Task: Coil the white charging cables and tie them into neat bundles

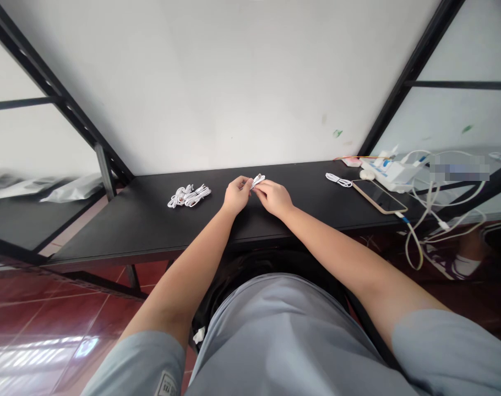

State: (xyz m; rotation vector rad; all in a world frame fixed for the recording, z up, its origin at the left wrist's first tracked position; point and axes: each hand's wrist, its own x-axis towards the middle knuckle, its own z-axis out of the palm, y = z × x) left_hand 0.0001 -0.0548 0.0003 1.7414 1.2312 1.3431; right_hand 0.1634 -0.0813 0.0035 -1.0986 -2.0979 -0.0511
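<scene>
Left hand (236, 194) and right hand (275, 198) meet over the middle of the black table (143, 231), fingertips of both pinching one small white cable coil (257, 180) held just above the tabletop. The coil is thin, glossy, looped tight. To the left lies a pile of bundled white cables (189, 196), count unclear, roughly four. To the right: one loose white cable (338, 179), one flat phone (379, 196) with pale rim, one white power strip (393, 171) trailing tangled cords. Table surface matte, dark.
</scene>
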